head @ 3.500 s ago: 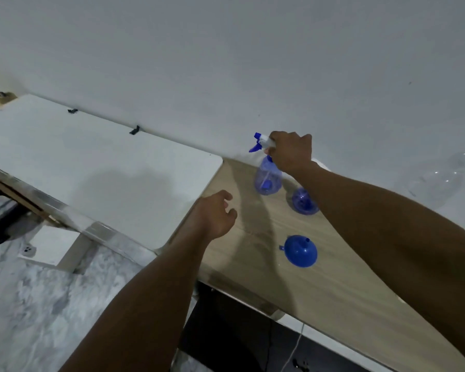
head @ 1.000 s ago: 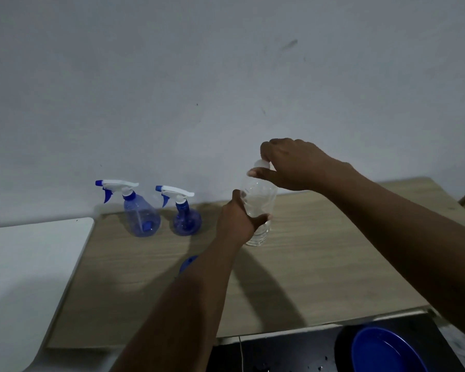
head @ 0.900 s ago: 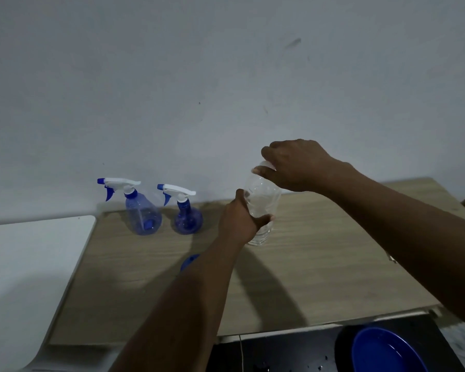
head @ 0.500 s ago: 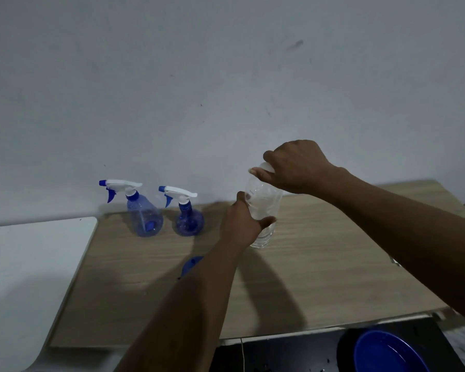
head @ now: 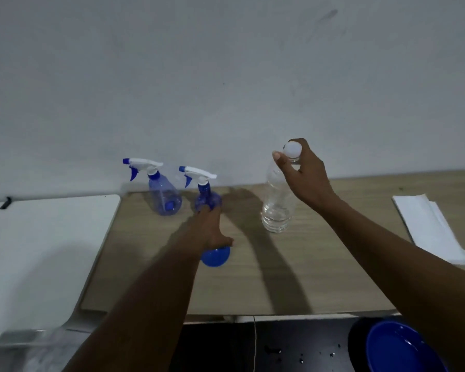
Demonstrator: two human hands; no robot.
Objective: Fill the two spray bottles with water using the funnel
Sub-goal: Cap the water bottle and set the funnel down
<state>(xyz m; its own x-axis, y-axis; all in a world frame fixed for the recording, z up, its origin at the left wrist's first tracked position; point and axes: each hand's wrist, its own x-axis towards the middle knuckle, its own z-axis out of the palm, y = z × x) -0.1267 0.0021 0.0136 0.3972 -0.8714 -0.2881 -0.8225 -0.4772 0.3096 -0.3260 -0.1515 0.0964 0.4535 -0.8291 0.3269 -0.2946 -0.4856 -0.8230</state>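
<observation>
Two blue spray bottles with white trigger heads stand at the back left of the wooden table [head: 293,285]: a paler spray bottle [head: 163,196] and, right of it, a darker spray bottle [head: 206,197]. The blue funnel [head: 217,256] lies in front of them, partly hidden under my left hand [head: 212,228]. That hand is blurred and holds nothing, with fingers stretched toward the darker bottle's base and thumb apart. My right hand [head: 305,174] grips the neck, just under the white cap, of a clear water bottle [head: 275,210] standing upright, with water low in it.
A folded white paper towel [head: 435,229] lies at the table's right edge. A white tabletop [head: 46,237] adjoins on the left. Below the front edge is a black surface with droplets and a blue plate [head: 397,347]. The wall stands right behind the bottles.
My left hand has let go of the clear bottle and swung left and down over the funnel. My right hand stays on the bottle's top.
</observation>
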